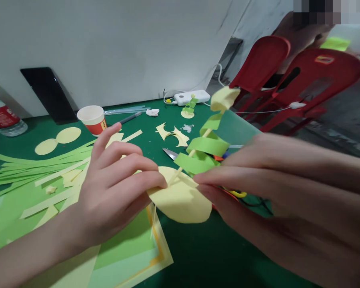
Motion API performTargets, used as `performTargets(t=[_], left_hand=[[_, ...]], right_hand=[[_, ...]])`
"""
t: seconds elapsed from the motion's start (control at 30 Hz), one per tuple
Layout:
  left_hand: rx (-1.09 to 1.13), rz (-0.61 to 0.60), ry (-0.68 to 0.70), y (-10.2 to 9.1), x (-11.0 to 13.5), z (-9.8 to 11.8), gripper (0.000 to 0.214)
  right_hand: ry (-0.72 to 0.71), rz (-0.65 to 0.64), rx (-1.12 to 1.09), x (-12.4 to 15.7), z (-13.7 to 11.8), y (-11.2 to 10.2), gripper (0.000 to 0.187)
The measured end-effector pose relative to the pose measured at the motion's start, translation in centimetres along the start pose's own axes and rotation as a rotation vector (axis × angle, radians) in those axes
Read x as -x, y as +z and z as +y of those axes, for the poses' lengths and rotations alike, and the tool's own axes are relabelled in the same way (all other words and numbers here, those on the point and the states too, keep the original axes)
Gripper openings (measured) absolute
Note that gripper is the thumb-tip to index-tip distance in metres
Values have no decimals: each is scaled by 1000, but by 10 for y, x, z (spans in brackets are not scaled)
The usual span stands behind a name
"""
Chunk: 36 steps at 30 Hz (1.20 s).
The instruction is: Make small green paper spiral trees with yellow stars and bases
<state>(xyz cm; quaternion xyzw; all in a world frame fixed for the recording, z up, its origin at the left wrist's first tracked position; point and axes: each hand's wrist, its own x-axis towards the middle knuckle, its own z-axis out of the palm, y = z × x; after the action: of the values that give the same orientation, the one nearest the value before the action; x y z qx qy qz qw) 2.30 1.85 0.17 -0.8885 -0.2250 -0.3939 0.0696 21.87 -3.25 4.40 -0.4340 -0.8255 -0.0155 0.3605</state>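
Observation:
Between my hands is a paper craft: a pale yellow paper disc (184,204) with a thin yellow stick rising from it. A green paper spiral (208,145) winds round the stick, and a curled yellow paper piece (225,99) tops it. My left hand (117,180) pinches the disc's left edge near the foot of the stick, its index finger raised. My right hand (258,180) pinches the disc's right edge by the lower end of the spiral. Scissors (170,154) lie behind the craft, mostly hidden.
Green paper strips (42,162) and stacked sheets (129,256) lie left. Behind are a paper cup (93,120), a phone (49,96), a bottle (4,116), a smaller spiral craft (189,111) and a white power strip (192,97). Red chairs (324,80) and a person stand beyond the table.

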Motion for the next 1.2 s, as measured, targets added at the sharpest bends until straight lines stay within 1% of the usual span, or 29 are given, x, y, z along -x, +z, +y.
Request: performTargets(t=[0.07,0.1,0.17,0.27,0.3,0.37,0.43,0.5,0.57,0.67,0.8,0.9,1.0,1.07,1.13,1.2], left_hand=[[14,11,-24,-4,1,2,17],[23,15,-35,-6,2,3,18],[47,-2,-33,-9,2,2,18],[104,-50,2,-13,0,0,13],[124,-46,-5,-13,-1,0,12],[158,0,-45,-12,-3,0,13],[175,26,-80,-11,-4,2,15],[168,27,-84,-9,-4,3,14],[144,22,-76,-9,-2,3,12],[107,9,-61,-9,0,3,9],[56,14,-55,-12,1,4,11],[0,16,-35,-12,1,6,14],[-31,29,-4,-11,3,8,15],[-35,40,-21,-10,4,9,15],[-30,66,-26,-10,5,11,16],[-27,72,3,-12,6,12,19]], right_hand=[[-24,25,-48,0,2,7,16],[8,-20,-91,0,4,12,20],[81,-78,-231,-2,8,21,22],[260,-174,-572,-7,14,30,14],[330,-211,-711,-8,15,33,9],[465,-268,-978,-8,17,37,5],[573,-282,-1179,-7,17,40,6],[655,-263,-1293,-6,14,42,8],[739,-237,-1331,-6,11,43,9],[834,-223,-1258,-6,7,43,9],[838,-212,-1109,-5,6,42,13],[833,-209,-1089,-3,5,42,16],[810,-218,-1127,-2,3,42,18],[812,-228,-1178,-2,2,42,18],[834,-242,-1228,-2,1,41,17],[875,-238,-1264,-2,0,41,16]])
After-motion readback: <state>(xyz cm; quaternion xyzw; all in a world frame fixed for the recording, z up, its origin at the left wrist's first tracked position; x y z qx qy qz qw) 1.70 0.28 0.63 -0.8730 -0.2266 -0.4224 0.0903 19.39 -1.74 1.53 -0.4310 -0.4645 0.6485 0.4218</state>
